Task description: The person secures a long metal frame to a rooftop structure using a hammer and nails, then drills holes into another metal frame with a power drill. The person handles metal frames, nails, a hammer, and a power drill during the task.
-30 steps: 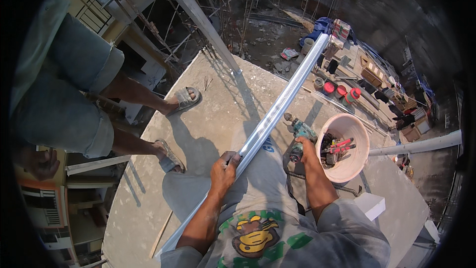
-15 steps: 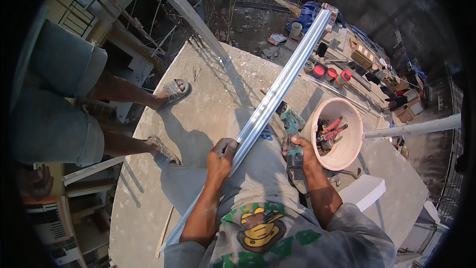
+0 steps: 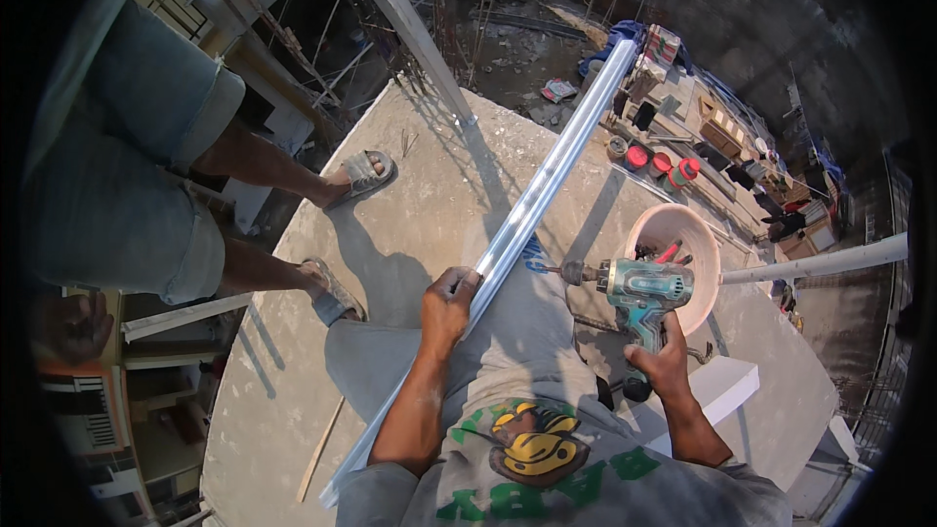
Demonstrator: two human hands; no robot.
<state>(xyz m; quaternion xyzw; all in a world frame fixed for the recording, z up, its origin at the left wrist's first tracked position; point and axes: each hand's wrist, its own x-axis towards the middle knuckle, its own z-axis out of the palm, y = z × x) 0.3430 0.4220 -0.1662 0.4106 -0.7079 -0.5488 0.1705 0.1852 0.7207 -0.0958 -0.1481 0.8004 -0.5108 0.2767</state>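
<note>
My left hand (image 3: 450, 307) is closed around a long, shiny metal channel (image 3: 543, 185), which slants from the lower left across my lap to the far upper right. In my right hand (image 3: 667, 359) is a teal cordless drill (image 3: 646, 283), gripped by its handle. Its chuck and bit point left toward the channel, with a gap between them. Just behind the drill stands a pale pink bucket (image 3: 701, 234) with red-handled tools in it, partly hidden by the drill.
Another person's sandalled foot (image 3: 363, 176) is on the concrete slab (image 3: 439, 176) at left. A grey post (image 3: 410, 34) rises at the slab's far edge, with a drop beyond. Red containers (image 3: 660, 164), boards and a cardboard box (image 3: 722, 129) lie far right. A white box (image 3: 717, 390) sits beside my right arm.
My right hand has moved right, bringing the drill up from beside my leg to in front of the bucket, now level and pointing left. My left hand still grips the channel.
</note>
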